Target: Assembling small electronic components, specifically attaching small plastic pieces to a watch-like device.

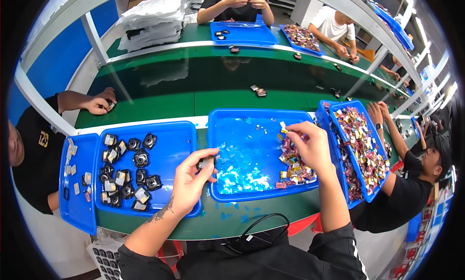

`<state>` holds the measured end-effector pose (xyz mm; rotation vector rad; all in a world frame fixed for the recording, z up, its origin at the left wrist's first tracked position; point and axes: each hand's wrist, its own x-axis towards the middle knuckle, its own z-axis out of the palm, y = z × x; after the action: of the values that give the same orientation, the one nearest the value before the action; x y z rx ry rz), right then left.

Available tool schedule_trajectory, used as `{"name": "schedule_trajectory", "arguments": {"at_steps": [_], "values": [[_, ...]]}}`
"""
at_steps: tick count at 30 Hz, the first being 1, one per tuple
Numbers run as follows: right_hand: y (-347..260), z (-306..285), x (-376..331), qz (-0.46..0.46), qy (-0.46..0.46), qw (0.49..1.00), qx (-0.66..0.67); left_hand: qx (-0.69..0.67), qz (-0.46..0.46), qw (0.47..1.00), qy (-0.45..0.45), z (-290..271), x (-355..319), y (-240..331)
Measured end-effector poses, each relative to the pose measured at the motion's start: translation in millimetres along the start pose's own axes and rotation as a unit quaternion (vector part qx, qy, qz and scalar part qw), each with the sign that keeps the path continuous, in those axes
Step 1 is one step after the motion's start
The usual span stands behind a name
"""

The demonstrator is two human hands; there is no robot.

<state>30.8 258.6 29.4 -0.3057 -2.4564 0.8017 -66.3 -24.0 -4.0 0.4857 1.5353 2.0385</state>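
My left hand [191,178] is closed around a small black housing [207,162] with a pale face, at the left edge of the middle blue tray [252,197]. Over that tray's right side, my right hand [312,147] pinches a small white-and-yellow piece [284,128] between thumb and fingertips. Beneath it lies a heap of small red, yellow and white parts [295,168]. Thin bluish film scraps [242,177] cover the tray's lower left. Several similar black housings [141,158], some with pale blocks, lie in the blue tray [169,149] to the left.
Stacked blue trays full of small parts [361,139] stand at the right. A narrower blue tray [75,214] with pale blocks is at far left. Beyond runs a green conveyor belt [160,93] carrying a few loose parts [260,91]. Other people work on both sides and opposite.
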Motion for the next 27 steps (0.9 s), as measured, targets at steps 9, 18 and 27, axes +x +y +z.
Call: {"name": "schedule_trajectory", "arguments": {"at_steps": [9, 18, 27], "values": [[-22, 20, -13, 0.138, -0.088, 0.947, 0.275, 0.193, 0.076, 0.977, -0.048, 12, 17, 13], [-64, 37, -39, 0.153, -0.168, 0.891, 0.394, 0.308, 0.187, 0.927, -0.101, 24, 8, 15], [-69, 38, -46, 0.226, -0.188, 0.834, 0.467, 0.341, 0.23, 0.907, -0.089, 23, 4, 4]]}}
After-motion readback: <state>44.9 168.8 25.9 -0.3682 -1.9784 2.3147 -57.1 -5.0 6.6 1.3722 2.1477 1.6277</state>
